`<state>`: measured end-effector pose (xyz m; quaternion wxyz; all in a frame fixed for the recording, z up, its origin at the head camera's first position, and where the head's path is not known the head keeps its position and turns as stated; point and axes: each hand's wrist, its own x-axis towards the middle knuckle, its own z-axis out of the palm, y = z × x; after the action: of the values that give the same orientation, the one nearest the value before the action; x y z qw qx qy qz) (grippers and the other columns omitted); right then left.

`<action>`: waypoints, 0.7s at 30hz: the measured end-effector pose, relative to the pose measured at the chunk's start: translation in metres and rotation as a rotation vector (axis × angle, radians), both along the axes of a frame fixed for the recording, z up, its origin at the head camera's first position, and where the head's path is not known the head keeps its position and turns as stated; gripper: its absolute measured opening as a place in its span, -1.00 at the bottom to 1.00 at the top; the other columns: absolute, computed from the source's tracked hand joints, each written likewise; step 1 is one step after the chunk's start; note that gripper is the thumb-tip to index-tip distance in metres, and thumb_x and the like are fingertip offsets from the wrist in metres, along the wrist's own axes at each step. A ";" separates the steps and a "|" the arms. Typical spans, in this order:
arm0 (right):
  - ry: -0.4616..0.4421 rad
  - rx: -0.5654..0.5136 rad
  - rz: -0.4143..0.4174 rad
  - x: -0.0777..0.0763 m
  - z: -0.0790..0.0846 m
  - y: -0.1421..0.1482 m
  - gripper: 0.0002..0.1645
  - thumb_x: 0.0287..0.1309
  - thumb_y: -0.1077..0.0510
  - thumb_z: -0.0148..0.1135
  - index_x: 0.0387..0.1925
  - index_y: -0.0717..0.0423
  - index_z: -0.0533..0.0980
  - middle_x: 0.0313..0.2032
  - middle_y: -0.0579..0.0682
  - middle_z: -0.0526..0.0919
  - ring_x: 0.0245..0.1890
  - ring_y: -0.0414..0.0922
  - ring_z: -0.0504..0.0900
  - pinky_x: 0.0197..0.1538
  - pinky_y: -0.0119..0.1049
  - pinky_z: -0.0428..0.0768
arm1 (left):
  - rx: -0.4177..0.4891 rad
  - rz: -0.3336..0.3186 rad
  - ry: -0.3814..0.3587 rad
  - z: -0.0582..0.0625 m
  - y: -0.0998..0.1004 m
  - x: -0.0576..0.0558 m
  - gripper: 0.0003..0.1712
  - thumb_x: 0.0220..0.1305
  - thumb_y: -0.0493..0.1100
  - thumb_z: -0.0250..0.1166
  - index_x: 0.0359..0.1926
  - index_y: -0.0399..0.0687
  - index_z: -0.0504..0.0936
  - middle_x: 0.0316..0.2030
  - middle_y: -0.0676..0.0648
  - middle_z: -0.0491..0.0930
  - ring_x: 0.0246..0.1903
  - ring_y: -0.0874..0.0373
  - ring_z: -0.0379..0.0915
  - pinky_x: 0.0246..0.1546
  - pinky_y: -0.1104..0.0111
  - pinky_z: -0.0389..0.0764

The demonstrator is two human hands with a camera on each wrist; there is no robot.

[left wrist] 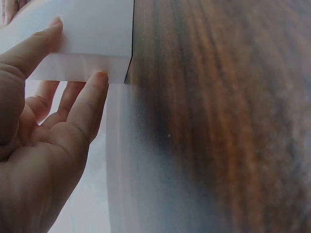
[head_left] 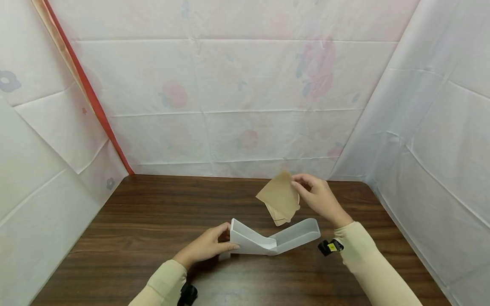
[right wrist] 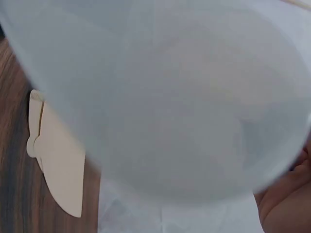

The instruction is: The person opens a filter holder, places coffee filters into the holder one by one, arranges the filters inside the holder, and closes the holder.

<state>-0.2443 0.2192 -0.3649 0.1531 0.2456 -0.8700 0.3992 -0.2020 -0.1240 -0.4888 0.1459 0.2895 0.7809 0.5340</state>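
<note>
My left hand holds the end of a white plastic case, its thumb on the front side. In the left wrist view the thumb and fingers reach round the corner of the case. A translucent lid is swung open to the right. Behind the case, my right hand pinches the edge of a brown paper coffee filter, over a few more filters. In the right wrist view the lid hides most of the hand; filters show at the left.
A dark wood-grain table lies under everything. White printed sheets hang behind it and on both sides, with a red strip at the left. Black wrist cameras sit on both forearms.
</note>
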 end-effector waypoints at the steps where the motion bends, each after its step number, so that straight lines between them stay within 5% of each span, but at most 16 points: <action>1: 0.004 -0.001 0.008 0.001 0.001 -0.002 -0.77 0.39 0.16 0.25 0.00 0.16 0.63 -0.20 -0.06 0.73 -0.35 -0.16 0.62 -0.31 -0.32 0.56 | 0.001 -0.001 0.001 0.000 0.000 0.000 -0.63 0.32 -0.08 0.40 0.05 -0.07 0.51 -0.03 -0.02 0.67 -0.03 0.13 0.60 -0.07 0.34 0.60; 21: 0.060 0.053 0.163 0.015 0.006 -0.023 -0.86 0.34 0.23 0.29 -0.11 -0.03 0.59 -0.29 -0.23 0.68 -0.37 -0.24 0.62 -0.38 -0.34 0.58 | 0.006 0.002 0.002 -0.001 0.000 0.000 -0.64 0.32 -0.10 0.40 0.04 -0.08 0.51 -0.04 -0.02 0.68 -0.03 0.11 0.60 -0.07 0.35 0.60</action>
<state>-0.2296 0.1966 -0.3586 0.1396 0.3317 -0.8524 0.3795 -0.2016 -0.1242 -0.4900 0.1437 0.2894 0.7799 0.5361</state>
